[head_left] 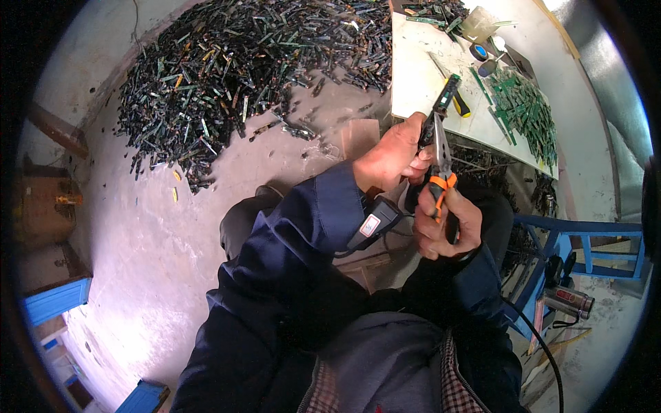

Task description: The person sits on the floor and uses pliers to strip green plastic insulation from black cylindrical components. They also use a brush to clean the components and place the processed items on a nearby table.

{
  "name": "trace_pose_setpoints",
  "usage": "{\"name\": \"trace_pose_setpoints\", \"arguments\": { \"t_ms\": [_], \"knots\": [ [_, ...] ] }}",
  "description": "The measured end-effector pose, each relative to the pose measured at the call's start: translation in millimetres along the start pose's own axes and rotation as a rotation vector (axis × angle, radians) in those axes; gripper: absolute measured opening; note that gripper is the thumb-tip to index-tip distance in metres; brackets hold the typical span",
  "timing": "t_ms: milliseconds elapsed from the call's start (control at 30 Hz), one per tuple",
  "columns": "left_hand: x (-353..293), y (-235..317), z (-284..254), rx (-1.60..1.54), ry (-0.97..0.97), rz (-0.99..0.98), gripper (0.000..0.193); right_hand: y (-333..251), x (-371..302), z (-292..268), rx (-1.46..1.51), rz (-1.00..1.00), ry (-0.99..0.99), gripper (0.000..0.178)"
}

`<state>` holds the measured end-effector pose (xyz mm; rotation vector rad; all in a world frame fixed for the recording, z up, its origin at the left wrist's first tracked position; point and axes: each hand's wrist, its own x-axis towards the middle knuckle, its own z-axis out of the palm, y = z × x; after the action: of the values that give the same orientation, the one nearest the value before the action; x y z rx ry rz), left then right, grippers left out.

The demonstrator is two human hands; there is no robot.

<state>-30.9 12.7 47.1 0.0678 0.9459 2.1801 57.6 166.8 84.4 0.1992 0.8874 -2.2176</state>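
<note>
My left hand (pixel 394 157) is closed around a narrow black strip with a green circuit-board part (pixel 446 95), which points up and away over the near edge of the table. My right hand (pixel 458 224) grips a pair of long-nose pliers (pixel 441 180) by its orange and black handles. The metal jaws lie against or right beside the lower part of the strip, next to my left fingers. Whether they bite on it I cannot tell. A dark box-shaped device with a white label (pixel 370 225) sits at my left cuff.
A large heap of similar strips (pixel 227 69) covers the floor ahead. On the white table (pixel 413 69) lie a yellow-and-black-handled tool (pixel 460 106), a blue-centred roll (pixel 478 51) and a pile of green boards (pixel 523 103). At right stand a blue stool (pixel 585 227) and a metal flask (pixel 570 303); a black cable (pixel 551 351) runs nearby.
</note>
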Motion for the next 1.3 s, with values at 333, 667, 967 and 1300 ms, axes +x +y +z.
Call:
{"name": "trace_pose_setpoints", "arguments": {
  "t_ms": [333, 667, 967, 1300],
  "knots": [
    [5, 3, 4, 0.083, 0.36, -0.205, 0.041, -19, 16, -35, -1.97, -0.523, 0.766, 0.022],
    [6, -1, 2, -0.028, 0.153, -0.13, 0.044, -4, 1, -15, -0.038, 0.052, -0.014, 0.035],
    [9, 2, 4, 0.134, 0.403, -0.185, 0.038, -21, 17, -40, -1.734, -0.396, 0.671, 0.025],
    [10, -10, -12, 0.136, 0.335, -0.087, 0.041, -15, 15, -21, -1.071, -0.157, 0.393, 0.023]
  ]
}}
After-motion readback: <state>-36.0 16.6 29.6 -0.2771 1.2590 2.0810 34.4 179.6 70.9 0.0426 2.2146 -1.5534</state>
